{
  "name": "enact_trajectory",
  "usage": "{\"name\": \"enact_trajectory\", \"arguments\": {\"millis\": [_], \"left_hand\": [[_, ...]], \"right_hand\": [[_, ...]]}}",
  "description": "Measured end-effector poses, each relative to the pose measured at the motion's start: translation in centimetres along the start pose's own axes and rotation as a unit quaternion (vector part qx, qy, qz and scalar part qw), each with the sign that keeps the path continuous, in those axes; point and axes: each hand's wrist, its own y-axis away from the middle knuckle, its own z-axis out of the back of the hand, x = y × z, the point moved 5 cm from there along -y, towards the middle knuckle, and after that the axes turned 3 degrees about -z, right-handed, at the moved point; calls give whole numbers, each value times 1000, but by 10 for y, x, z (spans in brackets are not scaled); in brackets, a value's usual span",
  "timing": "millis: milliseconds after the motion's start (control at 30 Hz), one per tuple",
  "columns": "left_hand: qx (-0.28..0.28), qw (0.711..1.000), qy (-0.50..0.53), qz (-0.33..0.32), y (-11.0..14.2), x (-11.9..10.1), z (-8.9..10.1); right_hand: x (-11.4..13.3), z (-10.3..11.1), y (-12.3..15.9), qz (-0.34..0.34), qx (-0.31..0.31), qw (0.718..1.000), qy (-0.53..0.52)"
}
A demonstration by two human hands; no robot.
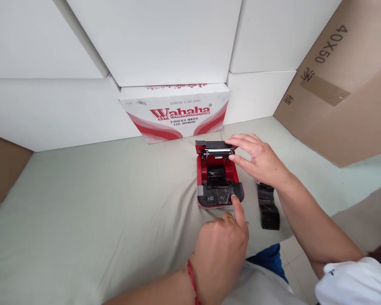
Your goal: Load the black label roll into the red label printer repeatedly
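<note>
A small red and black label printer (201,174) sits on the cloth, its hinged lid (211,145) raised with a dark roller and a silvery bar on the underside. Inside lies a black roll (216,173), and from it a shiny dark strip (221,195) runs over the front edge. My right hand (257,159) grips the lid's right end, fingers on top and thumb beneath. With the index finger stretched out and the others curled, my left hand (224,241) presses the strip's right side against the printer front. Part of that fingertip's contact is hard to see.
Right of the printer lies a loose crinkled black strip (268,207) on the pale green cloth (98,203). A white and red Wahaha carton (180,112) stands behind, against stacked white boxes (165,38). A large brown cardboard box (352,114) borders the right side; another brown panel (3,169) is at left.
</note>
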Motion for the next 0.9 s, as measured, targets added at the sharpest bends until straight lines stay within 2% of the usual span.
{"name": "enact_trajectory", "arguments": {"millis": [200,500,767,900], "left_hand": [[38,999,-23,-24,4,-5,-3],[60,996,-35,-49,7,-7,-3],[29,998,-19,-59,4,-6,-3],[21,998,4,-51,5,-7,-2]], "right_hand": [[20,10,12,14,15,999,47],[34,-6,36,26,148,980,133],[42,-18,41,51,245,942,223],[40,-19,41,57,234,942,233]]}}
